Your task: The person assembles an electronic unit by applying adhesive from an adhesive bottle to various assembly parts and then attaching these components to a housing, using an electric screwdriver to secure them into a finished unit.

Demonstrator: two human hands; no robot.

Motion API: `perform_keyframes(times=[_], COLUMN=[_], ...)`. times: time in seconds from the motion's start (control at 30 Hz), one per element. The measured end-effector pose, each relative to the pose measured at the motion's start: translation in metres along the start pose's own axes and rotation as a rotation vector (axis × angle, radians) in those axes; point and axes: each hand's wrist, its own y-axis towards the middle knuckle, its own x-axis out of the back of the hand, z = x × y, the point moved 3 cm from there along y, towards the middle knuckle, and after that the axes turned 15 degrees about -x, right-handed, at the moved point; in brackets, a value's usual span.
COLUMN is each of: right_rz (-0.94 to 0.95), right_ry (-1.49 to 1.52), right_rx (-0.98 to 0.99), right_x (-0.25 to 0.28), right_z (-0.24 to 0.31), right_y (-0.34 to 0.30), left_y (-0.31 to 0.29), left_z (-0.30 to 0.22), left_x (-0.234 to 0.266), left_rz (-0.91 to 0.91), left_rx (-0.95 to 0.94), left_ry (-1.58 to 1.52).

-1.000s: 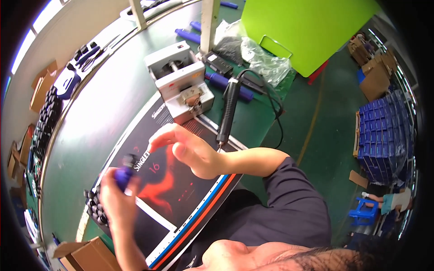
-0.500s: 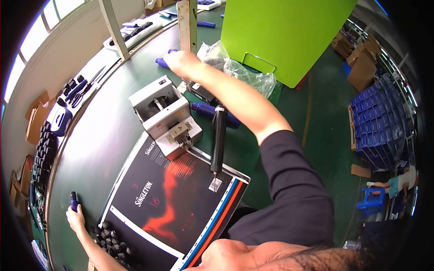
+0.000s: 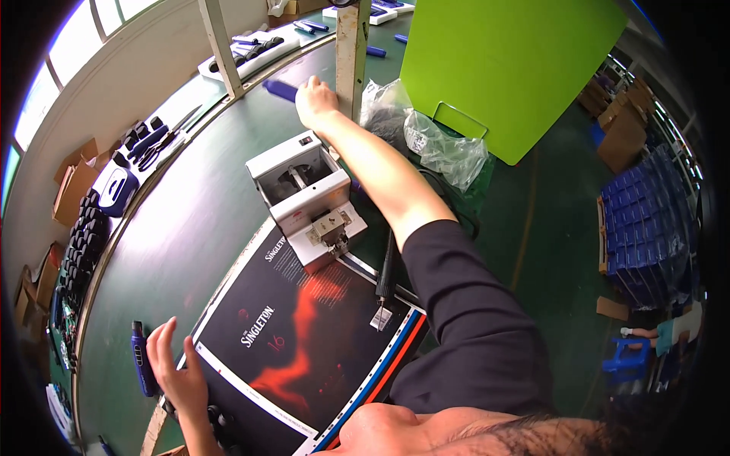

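Note:
My left hand (image 3: 181,376) is open over the near left of the table, fingers spread and apart. Beside its fingertips, a dark blue tube-shaped device (image 3: 142,360) with a black end lies on the green tabletop. My right arm stretches far forward past a grey machine (image 3: 304,178) with an open top and a metal clamp at its front. At the end of that arm, my right hand (image 3: 315,104) is closed around one end of a blue tube (image 3: 280,90), whose other end sticks out leftward.
A black printed sheet (image 3: 289,342) covers the near table, with a black pen-shaped power screwdriver (image 3: 386,270) at its right. Clear plastic bags (image 3: 445,148) lie by a metal post (image 3: 351,61) and a green board (image 3: 509,68). Black caps (image 3: 84,247) line the left edge.
My left hand has let go of the blue device and opened, moving to its right. My right hand remains far forward with a blue tube, now more sideways. The view has shifted slightly.

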Motion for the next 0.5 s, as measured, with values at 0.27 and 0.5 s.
perform_keyframes(times=[0.27,0.5], right_rz=[0.398,0.507], right_ry=[0.844,0.655], right_rx=[0.386,0.159], right_x=[0.227,0.211], right_z=[-0.023,-0.111], right_y=[-0.206,-0.331], left_y=[0.023,0.0], left_z=[-0.101,-0.144], left_x=[-0.065,-0.098], left_rz=[-0.134,0.299], left_rx=[0.033,0.21], left_ry=[-0.991,-1.098])
